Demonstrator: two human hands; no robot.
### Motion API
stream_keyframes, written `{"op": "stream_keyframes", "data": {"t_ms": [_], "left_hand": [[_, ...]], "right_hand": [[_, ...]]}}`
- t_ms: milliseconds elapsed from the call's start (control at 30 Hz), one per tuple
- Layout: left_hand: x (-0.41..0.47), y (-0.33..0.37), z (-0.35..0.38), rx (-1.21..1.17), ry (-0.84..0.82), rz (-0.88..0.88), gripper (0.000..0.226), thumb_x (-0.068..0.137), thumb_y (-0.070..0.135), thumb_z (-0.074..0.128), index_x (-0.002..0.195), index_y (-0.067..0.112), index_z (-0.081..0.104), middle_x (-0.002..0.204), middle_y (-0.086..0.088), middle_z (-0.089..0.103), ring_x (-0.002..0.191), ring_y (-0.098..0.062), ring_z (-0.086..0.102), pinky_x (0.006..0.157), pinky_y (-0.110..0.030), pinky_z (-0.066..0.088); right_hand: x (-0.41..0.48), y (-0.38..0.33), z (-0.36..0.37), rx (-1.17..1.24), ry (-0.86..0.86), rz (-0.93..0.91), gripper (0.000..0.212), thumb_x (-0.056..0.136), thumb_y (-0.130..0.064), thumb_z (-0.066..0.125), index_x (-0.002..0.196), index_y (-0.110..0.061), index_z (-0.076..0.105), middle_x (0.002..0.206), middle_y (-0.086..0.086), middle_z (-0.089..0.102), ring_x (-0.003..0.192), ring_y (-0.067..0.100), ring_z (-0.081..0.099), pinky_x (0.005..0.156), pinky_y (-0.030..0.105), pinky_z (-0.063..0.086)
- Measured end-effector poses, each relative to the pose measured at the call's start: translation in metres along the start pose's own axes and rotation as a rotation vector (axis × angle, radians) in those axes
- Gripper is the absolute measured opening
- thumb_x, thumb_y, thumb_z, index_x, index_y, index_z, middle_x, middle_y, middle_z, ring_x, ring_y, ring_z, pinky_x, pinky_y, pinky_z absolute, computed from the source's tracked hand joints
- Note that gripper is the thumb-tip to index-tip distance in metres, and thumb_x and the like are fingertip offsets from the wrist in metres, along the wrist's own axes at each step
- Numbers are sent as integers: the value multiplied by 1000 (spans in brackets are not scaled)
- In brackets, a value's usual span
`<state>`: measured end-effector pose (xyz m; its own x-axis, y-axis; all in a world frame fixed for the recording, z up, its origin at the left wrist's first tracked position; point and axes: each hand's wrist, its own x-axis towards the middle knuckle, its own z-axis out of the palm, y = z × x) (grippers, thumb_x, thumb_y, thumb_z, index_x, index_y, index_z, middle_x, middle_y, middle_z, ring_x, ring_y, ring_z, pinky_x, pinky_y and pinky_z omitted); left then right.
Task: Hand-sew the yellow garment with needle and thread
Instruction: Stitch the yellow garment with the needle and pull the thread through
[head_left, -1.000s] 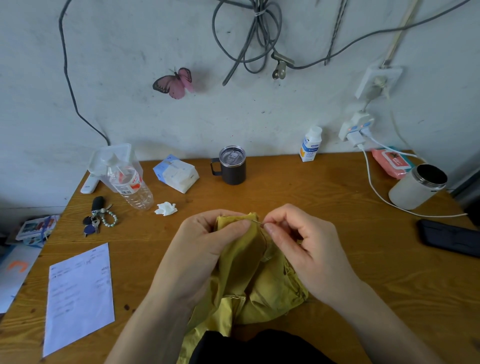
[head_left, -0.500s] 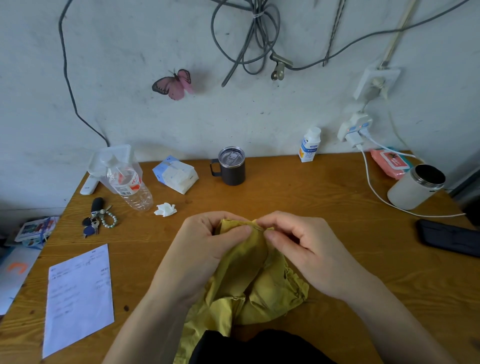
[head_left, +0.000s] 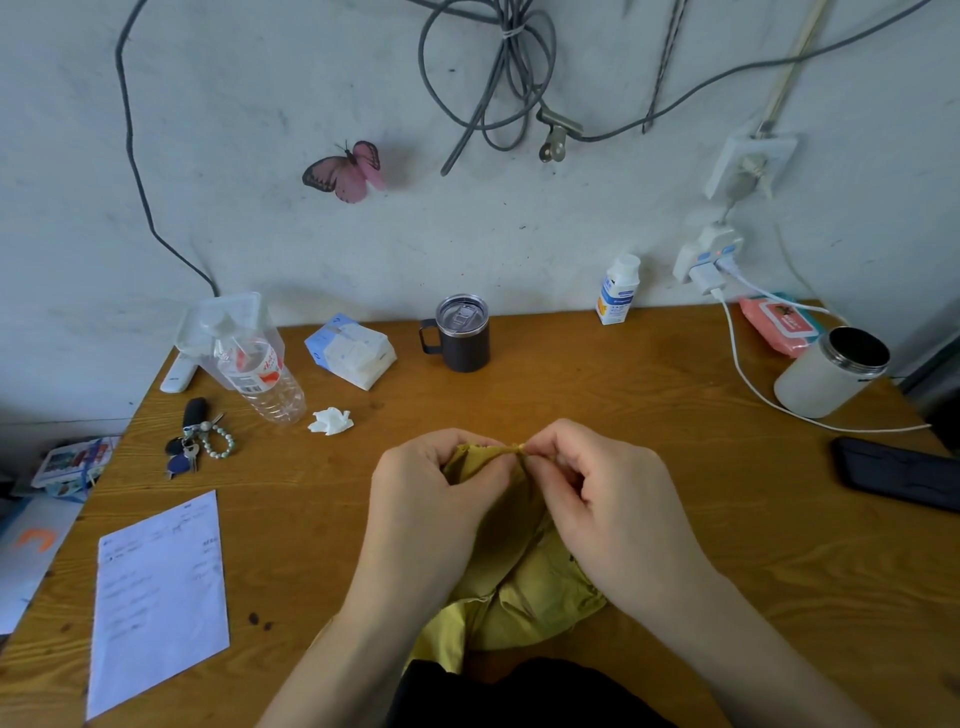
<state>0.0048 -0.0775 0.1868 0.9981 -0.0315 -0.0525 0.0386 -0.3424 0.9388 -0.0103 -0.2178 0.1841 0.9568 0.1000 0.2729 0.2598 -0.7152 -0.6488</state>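
Wooden worktop (head_left: 623, 374): yellow garment (head_left: 524, 597) lay bunched at the middle of the front edge. Left hand (head_left: 431, 499) and right hand (head_left: 613, 499) met at its top fold, both pinching cloth. Needle not discernible. Judged mid-stitch; next move calls for drawing needle through and pulling thread taut.

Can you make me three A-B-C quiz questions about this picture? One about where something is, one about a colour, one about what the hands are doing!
1. Where is the dark mug? A on the floor. B on the table by the wall. C on a chair.
2. What colour is the butterfly on the wall? A blue. B pink. C green.
3. What are the left hand and right hand doing? A lying flat. B waving. C pinching the yellow garment.
Answers: 1 B, it stands near the table's back edge; 2 B, its wings are pink; 3 C, both hands grip the garment's top fold.
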Motion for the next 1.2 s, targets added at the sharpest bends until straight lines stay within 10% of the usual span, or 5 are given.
{"op": "stream_keyframes", "data": {"t_ms": [533, 1200], "left_hand": [[0, -3, -1, -10, -49, -28, 11, 79, 22, 71, 69, 27, 74, 67, 12, 71, 67, -2, 65, 58, -9, 49], [10, 1, -12, -334, -299, -339, 5, 75, 19, 74, 70, 19, 77, 71, -6, 74, 66, -16, 71, 61, -25, 55]], "right_hand": [[-1, 6, -1, 140, -78, 105, 16, 90, -20, 56, 101, -18, 68, 80, -7, 69, 74, 3, 63, 66, 22, 52], [9, 24, -23, 906, -440, 389, 15, 86, -7, 58, 83, -11, 72, 46, -3, 42, 39, 8, 35, 42, 20, 36]]}}
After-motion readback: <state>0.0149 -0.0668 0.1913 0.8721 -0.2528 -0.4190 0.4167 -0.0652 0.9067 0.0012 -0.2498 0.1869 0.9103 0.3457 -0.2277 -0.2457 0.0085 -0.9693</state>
